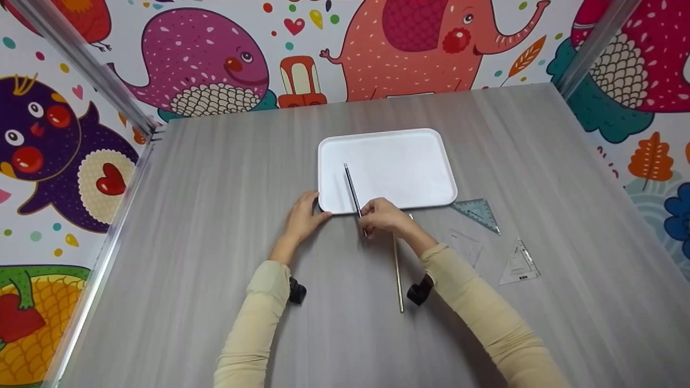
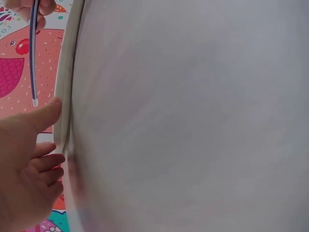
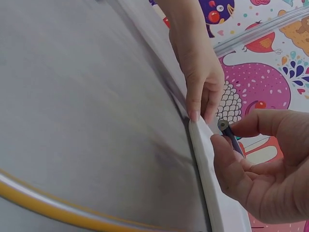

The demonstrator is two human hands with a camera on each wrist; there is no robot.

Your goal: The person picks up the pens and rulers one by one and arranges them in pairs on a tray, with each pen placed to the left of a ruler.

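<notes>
A white rectangular tray [image 1: 401, 170] lies on the grey wood-grain table. At its near left corner is my left hand [image 1: 304, 218], thumb on the near edge and fingers along the left side; the left wrist view shows the thumb [image 2: 48, 114] against the rim. My right hand [image 1: 385, 216] pinches a dark striped pencil [image 1: 351, 186] between thumb and fingers near its lower end. The pencil slants over the tray's left part, its silvery end pointing away. In the right wrist view, the pencil's flat near end [image 3: 223, 125] shows between thumb and forefinger.
A gold-coloured stick, perhaps a pencil [image 1: 398, 272], lies beneath and beside the right wrist. Right of the tray lie a bluish set square [image 1: 483, 214], a clear flat piece [image 1: 468, 247] and a clear triangle [image 1: 521, 265]. Picture-covered walls [image 1: 302, 32] border the table.
</notes>
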